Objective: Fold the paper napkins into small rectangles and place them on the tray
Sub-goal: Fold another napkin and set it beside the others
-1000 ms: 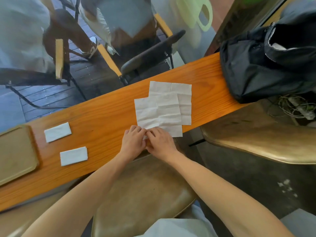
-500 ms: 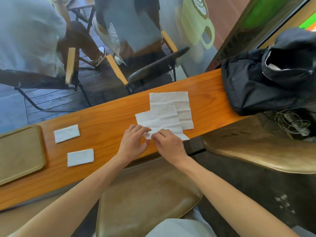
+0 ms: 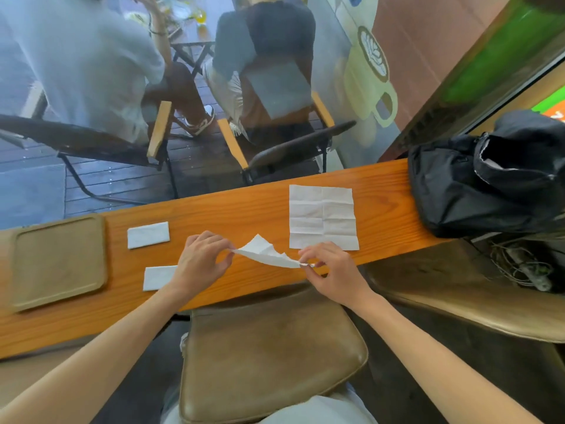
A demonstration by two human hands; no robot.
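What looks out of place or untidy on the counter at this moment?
Two folded napkins lie on the counter, not on the tray beside them. Nothing is spilled or torn. The napkin both hands pinch hangs crumpled.

place: café | cues: latte-cup window decal (image 3: 371, 71); wooden window counter (image 3: 244, 209); seated patrons outside (image 3: 91, 65)

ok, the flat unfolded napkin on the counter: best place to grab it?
Probably the near edge of the unfolded napkin, from the person's side. It lies flat on the counter, so nothing sticks up; its near corners lie close to the counter edge and the right hand.
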